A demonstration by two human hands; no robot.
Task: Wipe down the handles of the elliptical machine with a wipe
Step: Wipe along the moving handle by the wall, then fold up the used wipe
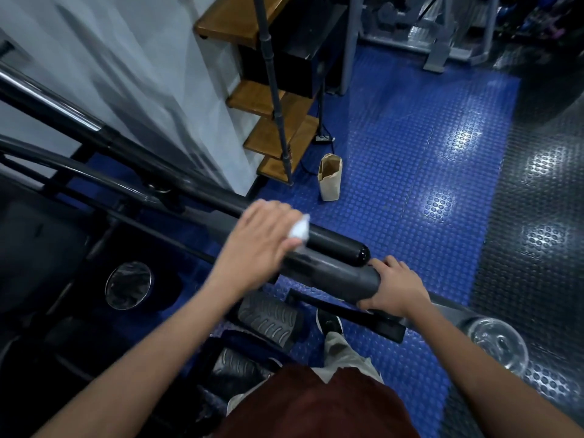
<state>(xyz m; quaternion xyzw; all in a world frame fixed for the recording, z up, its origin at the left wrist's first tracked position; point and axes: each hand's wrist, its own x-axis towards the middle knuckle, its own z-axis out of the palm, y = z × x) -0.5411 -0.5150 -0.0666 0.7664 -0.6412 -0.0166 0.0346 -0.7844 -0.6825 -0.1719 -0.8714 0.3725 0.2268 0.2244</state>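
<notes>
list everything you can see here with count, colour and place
wipe: 1, white, crumpled on the upper handle under the left hand
handles: 2, black, side by side across the centre
paper bag: 1, brown, upright on the blue floor by the steps
steps: several, brown wood, top centre by the white wall
floor mat: 1, blue studded, centre and right
pedals: 2, grey ribbed, bottom centre
shoe: 1, black, beside the pedals
left hand: 1, on the wipe, fingers over the upper handle
right hand: 1, grips the end of the lower handle
</notes>
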